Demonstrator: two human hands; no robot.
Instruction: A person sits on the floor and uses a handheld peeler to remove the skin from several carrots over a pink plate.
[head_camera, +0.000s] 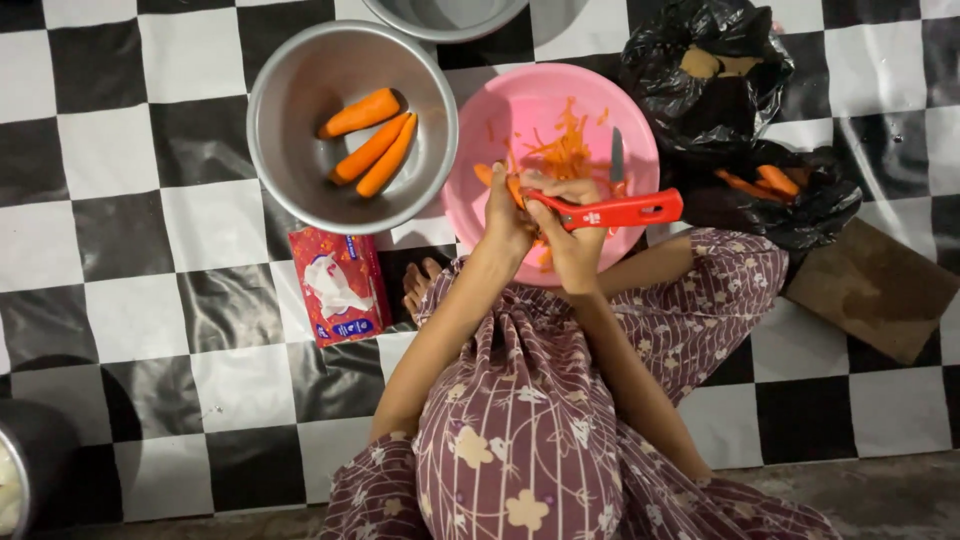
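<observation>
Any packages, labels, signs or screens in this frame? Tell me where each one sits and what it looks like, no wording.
Tissue pack: flat on the checkered floor, just below the metal bowl of carrots, left of the person's knee; rectangular, red with a white picture and blue edges.
Black plastic bags: right of the pink basin; crumpled, glossy, open, with carrots inside.
No signs or screens in view.

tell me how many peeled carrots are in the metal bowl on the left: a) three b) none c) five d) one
a: three peeled carrots lie together in the metal bowl, while the right hand holds a red peeler and the left hand holds another carrot over the pink basin.
</observation>
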